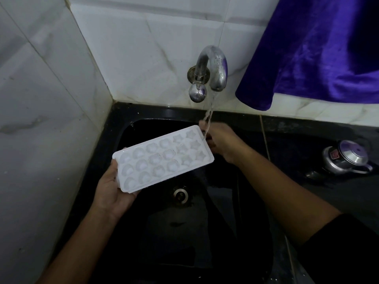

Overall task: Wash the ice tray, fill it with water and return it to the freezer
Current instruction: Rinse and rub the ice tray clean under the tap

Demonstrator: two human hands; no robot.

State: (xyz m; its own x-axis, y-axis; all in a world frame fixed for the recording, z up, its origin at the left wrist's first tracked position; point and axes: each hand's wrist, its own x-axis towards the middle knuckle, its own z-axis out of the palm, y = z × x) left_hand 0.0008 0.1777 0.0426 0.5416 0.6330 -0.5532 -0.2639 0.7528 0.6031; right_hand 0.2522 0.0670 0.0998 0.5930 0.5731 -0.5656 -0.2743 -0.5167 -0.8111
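Black sink (pixel 184 232) is lying directly beneath my forearms, its drain (pixel 180 193) showing just below the tray's near long edge.

Nearest to me, my left hand (pixel 110 193) is cupping the near short end of the tray (pixel 164 158) from below, with the thumb lying along the rim and the fingers curling underneath. The tray is hanging above the sink with its cavities facing up and its long axis running away from me toward the right. I cannot tell whether it is sitting level.

My right hand (pixel 219 142) is gripping the far short end, thumb over the corner. Its fingertips are partly hidden behind the edge.

Handling, as I am judging it:
- The tray looks like thin moulded white plastic, so I am expecting it to be light and to flex under any twist.
- Wet plastic is likely to be slippery, so I am favouring a hold on both short ends, thumbs on the rim.
- Once filled it will be heavier and will spill easily, so I am planning to carry it flat.

Beyond the right hand, water (pixel 210 111) is falling from the tap (pixel 213 68) onto that hand and the tray's far corner. The tap is projecting from a tiled wall (pixel 133 48). A blue cloth (pixel 317 48) is hanging to the right, and a metal pot (pixel 348 158) is resting on the counter beside the sink.
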